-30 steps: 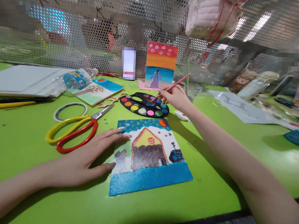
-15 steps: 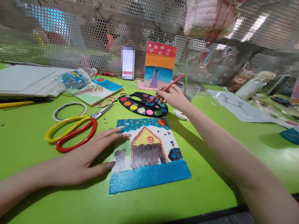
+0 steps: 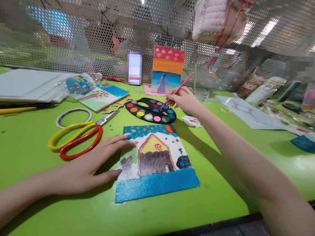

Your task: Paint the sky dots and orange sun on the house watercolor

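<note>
My left hand (image 3: pixel 90 165) lies flat and open on the green table (image 3: pixel 25 150), its fingertips resting on the left edge of a small painting of a house (image 3: pixel 155 161). My right hand (image 3: pixel 183 100) reaches forward and is closed on a pink paintbrush (image 3: pixel 178 89). The brush tip dips into the black paint palette (image 3: pixel 150 110), which holds several coloured wells and sits just beyond the painting.
Red and yellow scissors (image 3: pixel 77 137) and a tape ring (image 3: pixel 73 116) lie left of the painting. A water bottle (image 3: pixel 79 83), white boards (image 3: pixel 23 84) and another painting (image 3: pixel 102 94) sit at back left. A standing painting (image 3: pixel 167 69) leans on the mesh wall. Papers and clutter fill the right.
My right hand and the brush shifted slightly left over the palette. My left hand stays in place on the painting.
</note>
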Demonstrator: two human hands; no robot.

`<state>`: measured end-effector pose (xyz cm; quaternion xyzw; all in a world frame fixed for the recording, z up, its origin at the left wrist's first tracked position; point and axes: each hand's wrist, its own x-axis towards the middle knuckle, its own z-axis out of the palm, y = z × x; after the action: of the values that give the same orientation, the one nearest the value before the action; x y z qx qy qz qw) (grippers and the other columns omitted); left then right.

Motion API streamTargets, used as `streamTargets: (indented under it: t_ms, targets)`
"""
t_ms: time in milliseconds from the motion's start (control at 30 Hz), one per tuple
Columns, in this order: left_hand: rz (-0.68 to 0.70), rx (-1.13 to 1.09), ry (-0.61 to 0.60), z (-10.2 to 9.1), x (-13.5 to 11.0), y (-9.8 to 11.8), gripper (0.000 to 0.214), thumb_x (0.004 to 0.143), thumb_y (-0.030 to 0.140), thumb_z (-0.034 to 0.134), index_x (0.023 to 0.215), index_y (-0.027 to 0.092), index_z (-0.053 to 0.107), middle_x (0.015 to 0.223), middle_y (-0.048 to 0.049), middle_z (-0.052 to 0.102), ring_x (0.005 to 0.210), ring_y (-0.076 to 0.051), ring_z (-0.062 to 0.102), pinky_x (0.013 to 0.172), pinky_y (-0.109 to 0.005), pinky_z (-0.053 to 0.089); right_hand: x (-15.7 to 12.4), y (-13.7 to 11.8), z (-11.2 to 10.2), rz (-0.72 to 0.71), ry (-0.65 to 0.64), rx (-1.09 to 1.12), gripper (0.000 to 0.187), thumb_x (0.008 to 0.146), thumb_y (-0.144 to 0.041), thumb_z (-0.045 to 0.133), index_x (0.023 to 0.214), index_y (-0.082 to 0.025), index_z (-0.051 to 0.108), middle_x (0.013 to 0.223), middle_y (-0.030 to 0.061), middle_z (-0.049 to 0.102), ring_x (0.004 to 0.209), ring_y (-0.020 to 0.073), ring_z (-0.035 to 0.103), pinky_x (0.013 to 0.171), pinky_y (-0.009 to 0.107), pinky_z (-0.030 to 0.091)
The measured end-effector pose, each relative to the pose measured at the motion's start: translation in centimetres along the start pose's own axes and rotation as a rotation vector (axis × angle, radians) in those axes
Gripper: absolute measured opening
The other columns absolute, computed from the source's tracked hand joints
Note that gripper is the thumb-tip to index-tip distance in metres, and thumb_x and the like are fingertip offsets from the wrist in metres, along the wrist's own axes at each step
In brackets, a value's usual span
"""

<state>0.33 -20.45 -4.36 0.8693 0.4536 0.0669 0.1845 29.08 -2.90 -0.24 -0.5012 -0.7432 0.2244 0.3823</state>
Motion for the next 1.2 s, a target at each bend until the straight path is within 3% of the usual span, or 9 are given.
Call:
streamTargets:
  t_ms: [267,467,633,767,900,1067,1200]
  targets:
    - [0.016,0.004,0.008,-0.1,-0.1,0.2,0.063,0.09,0.048,0.051,0.148,0.035,0.03,0.157,-0.0018,0.029,0.14,-0.031,0.033,0.112,-0.047,0.036,-0.2,-1.1,0.0,0.107,-0.025,0.03,0.026,0.079,-0.01,0.056,0.057,-0.022,0.048,0.068,0.0053,0.066,0.064,0.0179,0.066,0.069,0.034,0.059]
    - [0.02,0.0,0.019,0.0,0.0,0.0,0.063,0.089,0.047,0.051,0.148,0.035,0.031,0.157,-0.0009,0.03,0.14,-0.03,0.034,0.112,-0.045,0.035,-0.3,-1.5,0.0,0.106,-0.015,0.043,0.027,0.079,-0.008,0.055,0.057,-0.022,0.049,0.064,0.0041,0.066,0.059,0.0177,0.064,0.064,0.036,0.059]
    - [0.003,0.003,-0.005,-0.1,-0.2,0.1,0.064,0.09,0.049,0.05,0.149,0.035,0.028,0.157,-0.0009,0.029,0.14,-0.03,0.033,0.112,-0.046,0.035,-1.1,-2.3,-2.0,0.045,0.043,0.094,0.023,0.084,-0.013,0.054,0.061,-0.018,0.057,0.067,0.0064,0.068,0.057,0.0157,0.064,0.056,0.029,0.054]
    - [-0.005,-0.008,0.009,-0.1,-0.3,0.1,0.063,0.089,0.05,0.051,0.148,0.037,0.03,0.156,0.0,0.031,0.139,-0.031,0.035,0.111,-0.046,0.037,-3.2,-2.1,-4.5,0.052,0.054,0.184,0.017,0.083,-0.018,0.058,0.067,-0.016,0.063,0.068,0.008,0.069,0.055,0.015,0.063,0.042,0.024,0.041]
    - [0.003,0.003,0.033,0.1,-0.3,-0.1,0.065,0.088,0.05,0.052,0.148,0.04,0.028,0.156,0.002,0.03,0.139,-0.031,0.036,0.111,-0.046,0.038,-6.8,-0.9,-5.9,0.136,0.044,0.383,0.016,0.082,-0.023,0.058,0.074,-0.017,0.071,0.073,0.008,0.071,0.056,0.0142,0.063,0.039,0.022,0.038]
    - [0.015,0.026,0.02,0.2,-0.5,-0.5,0.07,0.087,0.049,0.055,0.149,0.044,0.022,0.157,0.005,0.028,0.138,-0.031,0.037,0.111,-0.046,0.038,-11.0,0.4,-5.9,0.192,0.072,0.525,0.014,0.082,-0.029,0.061,0.083,-0.026,0.075,0.085,0.007,0.074,0.062,0.0175,0.066,0.041,0.026,0.043]
    - [0.009,0.033,0.015,0.4,-0.5,-0.7,0.073,0.086,0.049,0.055,0.15,0.044,0.019,0.157,0.0063,0.026,0.138,-0.03,0.037,0.112,-0.044,0.037,-12.3,0.9,-4.8,0.195,0.056,0.542,0.013,0.083,-0.032,0.063,0.088,-0.027,0.074,0.091,0.0071,0.075,0.064,0.0178,0.067,0.045,0.028,0.048]
